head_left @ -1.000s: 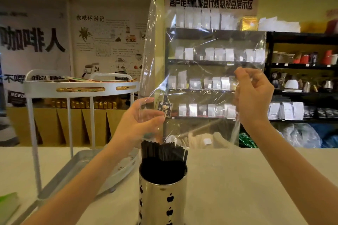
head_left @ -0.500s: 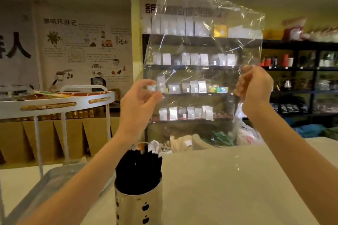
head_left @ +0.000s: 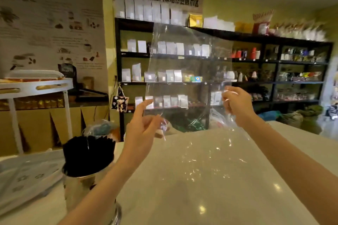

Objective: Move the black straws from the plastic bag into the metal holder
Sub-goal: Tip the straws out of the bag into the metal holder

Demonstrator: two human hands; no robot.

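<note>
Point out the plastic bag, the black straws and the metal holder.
plastic bag (head_left: 190,71), head view, clear middle panel.
black straws (head_left: 87,153), head view, bundle's upper ends.
metal holder (head_left: 82,193), head view, shiny side wall.

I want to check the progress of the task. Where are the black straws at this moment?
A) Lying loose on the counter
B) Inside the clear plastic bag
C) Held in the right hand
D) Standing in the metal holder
D: the black straws stand bunched in the metal holder, while the plastic bag held up by both hands looks empty.
</note>
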